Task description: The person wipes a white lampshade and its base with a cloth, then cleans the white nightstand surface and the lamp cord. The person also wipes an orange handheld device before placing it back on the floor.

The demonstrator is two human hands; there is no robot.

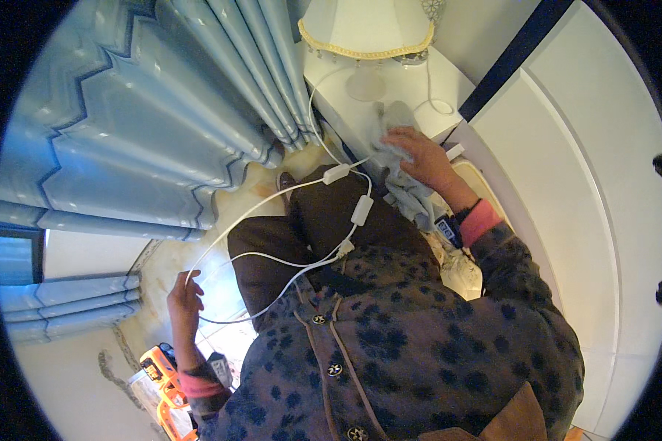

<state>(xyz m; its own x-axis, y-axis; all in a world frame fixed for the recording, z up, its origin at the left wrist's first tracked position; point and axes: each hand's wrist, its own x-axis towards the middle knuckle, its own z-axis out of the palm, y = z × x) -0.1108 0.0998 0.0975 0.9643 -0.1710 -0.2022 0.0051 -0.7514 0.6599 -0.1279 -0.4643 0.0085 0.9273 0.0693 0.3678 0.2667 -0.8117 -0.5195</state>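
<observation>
My left hand (185, 297), at the lower left, has a loop of white power cord (237, 215) hooked in its curled fingers. The cord carries two white inline switches, one (336, 173) above my knees and another (362, 210) a little lower, and a pale plug (346, 248) hangs over my lap. My right hand (414, 154) holds a grey cloth (400, 118) at the front edge of a white bedside table (331, 93); its lower part drapes down beside my thigh. A stretch of the cord runs to the cloth. What my right palm covers is hidden.
A table lamp with a fringed cream shade (364, 27) stands on the bedside table, with more white cord beside it. Blue curtains (143, 121) hang at the left. White panels (574, 165) rise at the right. An orange object (168, 386) lies at the lower left.
</observation>
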